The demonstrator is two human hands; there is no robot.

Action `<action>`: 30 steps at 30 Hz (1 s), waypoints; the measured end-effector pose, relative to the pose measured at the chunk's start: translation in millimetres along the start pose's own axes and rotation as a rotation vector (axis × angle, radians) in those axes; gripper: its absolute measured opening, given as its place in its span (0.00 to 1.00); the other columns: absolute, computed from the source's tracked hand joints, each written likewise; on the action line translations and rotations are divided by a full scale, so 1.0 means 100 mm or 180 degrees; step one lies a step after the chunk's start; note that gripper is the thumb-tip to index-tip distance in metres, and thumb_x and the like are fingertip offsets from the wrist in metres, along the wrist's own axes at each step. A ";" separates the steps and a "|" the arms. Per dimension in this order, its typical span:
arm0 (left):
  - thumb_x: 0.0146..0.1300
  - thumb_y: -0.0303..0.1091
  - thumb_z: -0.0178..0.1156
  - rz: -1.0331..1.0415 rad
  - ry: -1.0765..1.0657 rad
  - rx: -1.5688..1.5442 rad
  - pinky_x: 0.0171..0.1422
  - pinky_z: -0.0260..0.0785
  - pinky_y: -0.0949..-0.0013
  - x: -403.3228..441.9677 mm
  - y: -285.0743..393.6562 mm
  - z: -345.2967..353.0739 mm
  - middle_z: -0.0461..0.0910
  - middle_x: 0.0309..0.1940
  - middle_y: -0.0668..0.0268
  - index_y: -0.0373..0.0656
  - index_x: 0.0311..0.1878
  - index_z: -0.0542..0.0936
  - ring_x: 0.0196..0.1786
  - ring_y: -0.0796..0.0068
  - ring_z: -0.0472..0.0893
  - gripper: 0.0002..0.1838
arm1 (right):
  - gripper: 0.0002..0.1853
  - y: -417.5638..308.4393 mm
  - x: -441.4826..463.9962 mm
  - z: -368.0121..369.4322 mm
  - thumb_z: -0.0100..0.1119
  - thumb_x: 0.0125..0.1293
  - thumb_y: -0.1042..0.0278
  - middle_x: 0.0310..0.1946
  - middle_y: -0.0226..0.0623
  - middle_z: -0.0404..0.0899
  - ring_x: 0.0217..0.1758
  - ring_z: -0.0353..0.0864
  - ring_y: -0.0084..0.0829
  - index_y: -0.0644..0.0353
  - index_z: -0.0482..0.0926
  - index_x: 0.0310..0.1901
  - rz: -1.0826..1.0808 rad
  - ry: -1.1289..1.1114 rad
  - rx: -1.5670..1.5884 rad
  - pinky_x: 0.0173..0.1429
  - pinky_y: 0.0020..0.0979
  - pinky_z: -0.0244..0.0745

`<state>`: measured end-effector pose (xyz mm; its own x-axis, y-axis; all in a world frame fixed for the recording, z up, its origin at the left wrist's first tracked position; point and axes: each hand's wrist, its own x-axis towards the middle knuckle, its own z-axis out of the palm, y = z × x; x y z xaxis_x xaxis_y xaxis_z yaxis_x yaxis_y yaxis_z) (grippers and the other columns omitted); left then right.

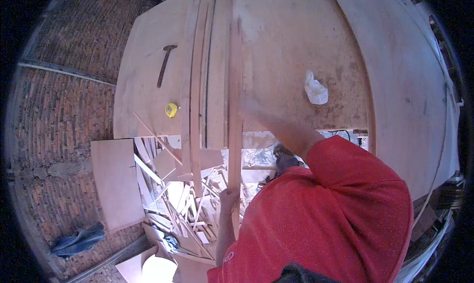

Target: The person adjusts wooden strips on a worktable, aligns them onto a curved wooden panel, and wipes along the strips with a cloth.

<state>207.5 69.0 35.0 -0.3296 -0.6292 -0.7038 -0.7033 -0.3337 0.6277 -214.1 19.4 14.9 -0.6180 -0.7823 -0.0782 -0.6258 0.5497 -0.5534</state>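
Observation:
A long wooden strip (235, 154) runs lengthwise over the worktable (281, 46) and sticks out past its near edge. My left hand (228, 198) is wrapped round the strip's overhanging part, below the table edge. My right hand (248, 107) is over the strip near the table's front edge; motion blur smears its fingers. To the left, more long strips (196, 95) lie side by side on the table. A hammer (165, 66) and a yellow tape measure (171, 110) rest left of them. A crumpled white plastic bag (316, 89) is on the right part.
Below the table's near edge lies a heap of wood offcuts (192, 209). A flat panel (116, 182) stands at the left by a brick wall (59, 120). Dark cloth (79, 241) lies lower left. A large board (400, 85) extends along the right side.

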 end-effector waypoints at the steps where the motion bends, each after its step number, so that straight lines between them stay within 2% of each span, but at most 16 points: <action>1: 0.62 0.43 0.73 0.0070 -0.0009 0.0053 0.27 0.68 0.69 0.14 0.05 0.04 0.80 0.22 0.68 0.35 0.32 0.84 0.24 0.80 0.76 0.17 | 0.46 0.03 0.12 -0.08 0.65 0.62 0.60 0.50 0.63 0.79 0.50 0.82 0.56 0.69 0.54 0.76 0.0034 0.0006 -0.0064 0.52 0.57 0.77; 5: 0.63 0.44 0.73 0.0039 -0.0019 0.0117 0.26 0.67 0.69 0.29 0.49 0.23 0.79 0.21 0.68 0.36 0.30 0.84 0.23 0.79 0.76 0.18 | 0.46 0.09 0.44 -0.34 0.66 0.62 0.57 0.56 0.62 0.77 0.57 0.79 0.57 0.68 0.55 0.76 0.0166 0.0006 -0.0242 0.56 0.61 0.74; 7: 0.63 0.44 0.73 0.0171 0.0029 -0.0007 0.26 0.66 0.70 0.41 0.39 0.27 0.78 0.20 0.69 0.36 0.28 0.84 0.22 0.79 0.76 0.19 | 0.46 0.06 0.40 -0.41 0.66 0.61 0.56 0.59 0.62 0.76 0.60 0.78 0.58 0.68 0.56 0.76 0.0189 0.0016 -0.0347 0.59 0.62 0.73; 9: 0.64 0.44 0.72 0.0191 -0.0119 -0.0312 0.26 0.66 0.70 0.45 0.32 0.27 0.79 0.20 0.69 0.36 0.28 0.84 0.23 0.79 0.76 0.19 | 0.47 -0.02 0.14 -0.37 0.67 0.61 0.55 0.62 0.62 0.74 0.63 0.77 0.58 0.67 0.57 0.77 0.0186 0.0072 -0.0510 0.61 0.64 0.71; 12: 0.65 0.44 0.72 0.0132 -0.0001 -0.0243 0.26 0.66 0.71 0.40 0.39 0.32 0.80 0.21 0.69 0.35 0.29 0.85 0.23 0.80 0.76 0.19 | 0.47 -0.26 -0.40 -0.28 0.67 0.61 0.53 0.66 0.62 0.73 0.67 0.75 0.59 0.67 0.58 0.77 0.0125 -0.0030 -0.0636 0.65 0.67 0.69; 14: 0.64 0.43 0.72 0.0164 0.0032 -0.0004 0.27 0.67 0.70 0.34 0.45 0.31 0.80 0.22 0.69 0.34 0.30 0.86 0.23 0.80 0.76 0.18 | 0.49 -0.41 -0.79 -0.18 0.68 0.61 0.50 0.71 0.62 0.66 0.73 0.66 0.60 0.65 0.57 0.78 0.0098 -0.0199 -0.0567 0.70 0.69 0.61; 15: 0.64 0.43 0.73 0.0201 0.0076 0.0231 0.28 0.68 0.70 0.33 0.47 0.30 0.81 0.22 0.68 0.34 0.32 0.87 0.24 0.80 0.77 0.18 | 0.51 -0.49 -0.97 -0.16 0.69 0.60 0.47 0.76 0.62 0.59 0.79 0.57 0.61 0.64 0.56 0.79 0.0062 -0.0366 -0.0494 0.75 0.72 0.53; 16: 0.64 0.43 0.73 0.0209 0.0069 0.0234 0.28 0.68 0.70 0.42 0.34 0.30 0.81 0.22 0.68 0.34 0.32 0.87 0.24 0.80 0.77 0.18 | 0.51 -0.56 -1.05 -0.23 0.69 0.60 0.47 0.76 0.62 0.59 0.79 0.57 0.61 0.64 0.56 0.79 0.0068 -0.0359 -0.0497 0.75 0.72 0.53; 18: 0.62 0.44 0.74 0.0381 -0.0061 -0.0113 0.31 0.71 0.70 0.60 0.13 0.27 0.83 0.24 0.66 0.32 0.37 0.88 0.26 0.78 0.79 0.20 | 0.55 -0.70 -1.16 -0.35 0.70 0.58 0.43 0.79 0.64 0.53 0.82 0.50 0.63 0.65 0.55 0.80 0.0164 -0.0527 -0.0492 0.80 0.69 0.44; 19: 0.62 0.44 0.74 0.0386 -0.0062 -0.0108 0.31 0.71 0.70 0.46 0.27 0.22 0.83 0.24 0.66 0.32 0.37 0.88 0.26 0.78 0.79 0.20 | 0.55 -0.71 -1.14 -0.30 0.70 0.58 0.43 0.79 0.64 0.53 0.82 0.50 0.63 0.65 0.55 0.80 0.0167 -0.0520 -0.0489 0.80 0.69 0.44; 20: 0.63 0.48 0.73 0.0559 0.0011 0.0477 0.34 0.73 0.68 0.30 0.40 0.17 0.85 0.28 0.64 0.32 0.41 0.88 0.30 0.76 0.81 0.23 | 0.57 -0.69 -1.10 -0.27 0.71 0.57 0.40 0.79 0.65 0.51 0.83 0.48 0.62 0.65 0.54 0.79 0.0135 -0.0566 -0.0553 0.81 0.69 0.42; 22: 0.63 0.51 0.73 0.0732 0.0079 0.1041 0.37 0.74 0.66 0.22 0.36 0.05 0.87 0.33 0.61 0.31 0.44 0.88 0.33 0.74 0.83 0.26 | 0.58 -0.66 -1.08 -0.29 0.71 0.56 0.38 0.80 0.65 0.50 0.84 0.46 0.62 0.66 0.54 0.79 0.0101 -0.0613 -0.0639 0.81 0.69 0.41; 24: 0.63 0.58 0.71 0.0024 0.0421 0.0806 0.44 0.75 0.63 0.33 -0.28 -0.23 0.88 0.42 0.57 0.30 0.49 0.87 0.42 0.71 0.84 0.33 | 0.59 -0.74 -1.11 -0.47 0.69 0.59 0.36 0.81 0.63 0.47 0.85 0.45 0.60 0.68 0.53 0.80 0.0060 -0.0937 -0.0761 0.82 0.68 0.40; 26: 0.64 0.65 0.67 -0.0469 0.0262 0.0201 0.49 0.76 0.61 -0.23 -0.42 -0.45 0.88 0.47 0.56 0.31 0.49 0.86 0.48 0.69 0.84 0.37 | 0.58 -0.79 -1.11 -0.49 0.68 0.60 0.35 0.82 0.62 0.46 0.85 0.44 0.60 0.68 0.53 0.80 0.0067 -0.0976 -0.0845 0.82 0.69 0.39; 30: 0.64 0.64 0.68 -0.0688 0.0147 -0.0079 0.47 0.76 0.62 -1.01 -0.86 -0.62 0.88 0.45 0.56 0.30 0.48 0.86 0.46 0.69 0.84 0.36 | 0.58 -0.75 -1.07 -0.32 0.66 0.61 0.34 0.83 0.59 0.44 0.86 0.40 0.58 0.69 0.52 0.80 0.0152 -0.0975 -0.0983 0.82 0.70 0.37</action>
<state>340.5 118.0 72.5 -0.1433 -0.5725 -0.8073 -0.7385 -0.4812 0.4723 -116.3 71.2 91.0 -0.5091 -0.7791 -0.3658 -0.7417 0.6127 -0.2729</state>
